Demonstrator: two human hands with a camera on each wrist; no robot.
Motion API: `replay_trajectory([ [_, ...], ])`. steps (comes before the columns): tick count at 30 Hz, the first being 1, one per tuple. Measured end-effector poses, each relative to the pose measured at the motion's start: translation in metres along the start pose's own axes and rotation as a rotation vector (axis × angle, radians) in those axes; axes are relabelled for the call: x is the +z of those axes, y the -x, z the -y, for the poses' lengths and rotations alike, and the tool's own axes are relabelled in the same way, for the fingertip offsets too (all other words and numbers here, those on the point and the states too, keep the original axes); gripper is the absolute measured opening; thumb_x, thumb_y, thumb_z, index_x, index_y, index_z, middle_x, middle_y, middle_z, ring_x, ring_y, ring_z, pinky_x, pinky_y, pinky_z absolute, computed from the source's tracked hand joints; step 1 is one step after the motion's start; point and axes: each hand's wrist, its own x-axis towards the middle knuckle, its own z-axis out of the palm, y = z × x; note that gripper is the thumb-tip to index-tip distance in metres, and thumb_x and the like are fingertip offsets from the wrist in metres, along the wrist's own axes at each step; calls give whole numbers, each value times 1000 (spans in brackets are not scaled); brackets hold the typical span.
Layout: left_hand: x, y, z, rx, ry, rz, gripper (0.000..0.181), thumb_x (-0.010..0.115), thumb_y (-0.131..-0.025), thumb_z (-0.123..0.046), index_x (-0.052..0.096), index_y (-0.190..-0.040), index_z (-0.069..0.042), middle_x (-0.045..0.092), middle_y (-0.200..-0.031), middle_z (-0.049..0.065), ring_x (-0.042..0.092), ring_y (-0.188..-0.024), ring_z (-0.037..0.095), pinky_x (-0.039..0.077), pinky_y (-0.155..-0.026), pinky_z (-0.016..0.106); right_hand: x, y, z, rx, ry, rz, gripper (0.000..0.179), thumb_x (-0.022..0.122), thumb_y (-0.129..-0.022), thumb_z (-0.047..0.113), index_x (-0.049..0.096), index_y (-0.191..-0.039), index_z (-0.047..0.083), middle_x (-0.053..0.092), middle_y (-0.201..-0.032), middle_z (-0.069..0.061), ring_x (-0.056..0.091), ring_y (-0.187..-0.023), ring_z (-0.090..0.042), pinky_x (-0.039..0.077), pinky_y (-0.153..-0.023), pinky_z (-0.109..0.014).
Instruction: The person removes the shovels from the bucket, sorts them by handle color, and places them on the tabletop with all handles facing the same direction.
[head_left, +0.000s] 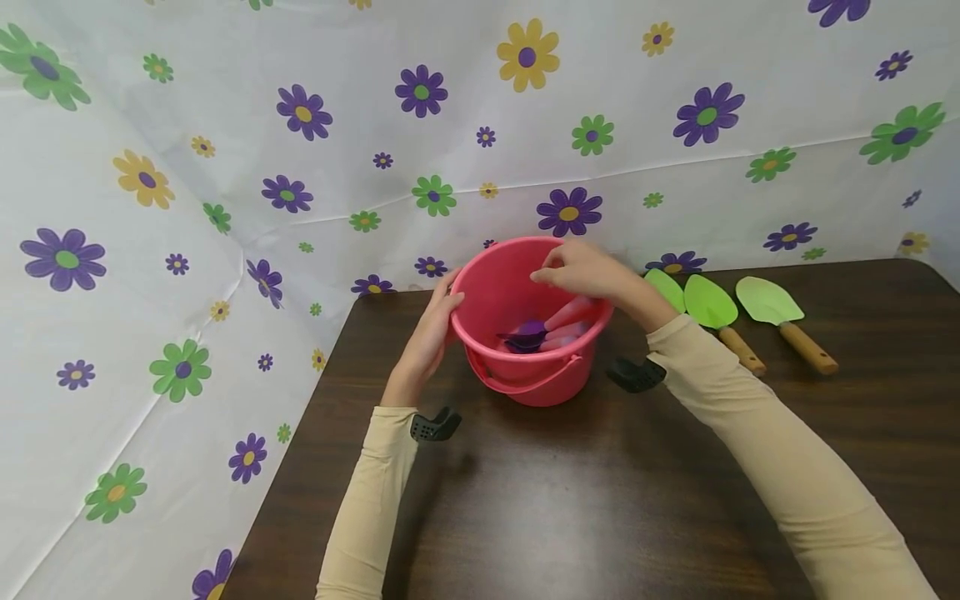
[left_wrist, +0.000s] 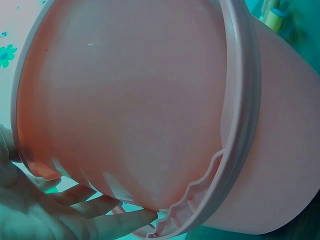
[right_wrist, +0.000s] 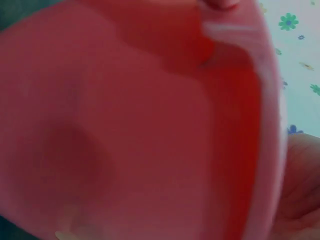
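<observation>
A pink bucket (head_left: 547, 379) stands on the table, its handle hanging down at the front. My left hand (head_left: 427, 337) grips its left rim, the thumb hooked over the edge and the fingers along the outer wall. In the left wrist view those fingers (left_wrist: 122, 222) lie against the bucket's side. My right hand (head_left: 581, 268) hovers over the far right of the bucket's mouth, fingers loosely bent, with nothing visible in them. Inside the bucket lie several small tools with pink handles (head_left: 567, 312) and dark purple heads (head_left: 527, 337).
Right of the bucket are three light green trowels with wooden handles: one trowel (head_left: 663, 286) partly behind my right sleeve, a middle trowel (head_left: 711, 302) and an outer trowel (head_left: 770, 302). A flower-print sheet (head_left: 450, 158) rises behind the dark wooden table (head_left: 517, 508) and along its left.
</observation>
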Motion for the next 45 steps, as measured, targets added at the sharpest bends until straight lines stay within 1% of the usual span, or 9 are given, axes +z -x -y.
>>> replay_trajectory([
  [6, 0, 1, 1, 10, -2, -1, 58, 38, -108, -22, 22, -164, -15, 32, -161, 13, 49, -137, 43, 41, -112, 58, 6, -13, -1, 20, 148, 71, 35, 63, -100, 22, 72, -115, -9, 73, -100, -19, 65, -95, -32, 56, -83, -38],
  [10, 1, 2, 1, 26, -12, 13, 58, 39, -108, -22, 23, -163, -15, 32, -160, 13, 49, -136, 43, 41, -111, 59, 7, -17, -3, 36, 201, 130, 29, 66, -98, 19, 72, -108, -7, 72, -90, -14, 64, -86, -28, 55, -77, -34],
  [17, 3, 1, 2, 37, -22, 12, 59, 42, -106, -22, 25, -162, -16, 33, -159, 11, 50, -136, 40, 42, -112, 57, 8, -22, -8, -15, 291, 198, 15, 69, -89, 11, 70, -90, -4, 67, -80, -11, 59, -75, -22, 50, -69, -30],
  [24, 4, 1, 1, 31, -19, 24, 60, 42, -106, -22, 23, -162, -15, 33, -159, 13, 50, -137, 39, 42, -111, 58, 8, -27, -11, -3, 341, 264, 5, 59, -82, 1, 63, -85, -1, 58, -75, -6, 51, -71, -20, 42, -64, -26],
  [30, 4, 2, 1, 28, -18, 24, 60, 42, -106, -22, 23, -163, -15, 33, -159, 13, 49, -137, 42, 41, -111, 60, 9, -30, -12, -20, 354, 311, 9, 58, -81, -2, 65, -85, -1, 57, -74, -6, 51, -70, -20, 39, -61, -24],
  [33, 3, 2, 2, 26, -23, 24, 59, 42, -107, -23, 23, -163, -15, 34, -159, 13, 49, -137, 42, 41, -112, 59, 9, -31, -14, -17, 312, 331, 9, 62, -80, -2, 68, -87, -2, 58, -72, -5, 51, -67, -18, 40, -58, -23],
  [39, 3, 2, 3, 31, -15, 17, 60, 42, -107, -23, 24, -163, -15, 33, -159, 13, 49, -137, 41, 41, -112, 60, 7, -29, -16, -65, 127, 360, 8, 67, -77, 1, 74, -77, -4, 56, -60, 0, 49, -55, -11, 41, -53, -19],
  [42, 3, 2, 3, 33, -15, 15, 60, 43, -107, -23, 23, -163, -15, 32, -160, 13, 49, -138, 41, 40, -112, 60, 6, -27, -15, -45, 65, 358, 10, 67, -79, 1, 75, -78, -4, 61, -61, -1, 53, -55, -11, 45, -54, -19],
  [45, 3, 2, 4, 32, -15, 13, 61, 42, -107, -23, 23, -163, -15, 32, -160, 12, 50, -137, 40, 41, -112, 60, 4, -25, -13, 1, 1, 358, 12, 67, -81, 1, 76, -85, -7, 67, -65, -4, 62, -59, -13, 53, -59, -21],
])
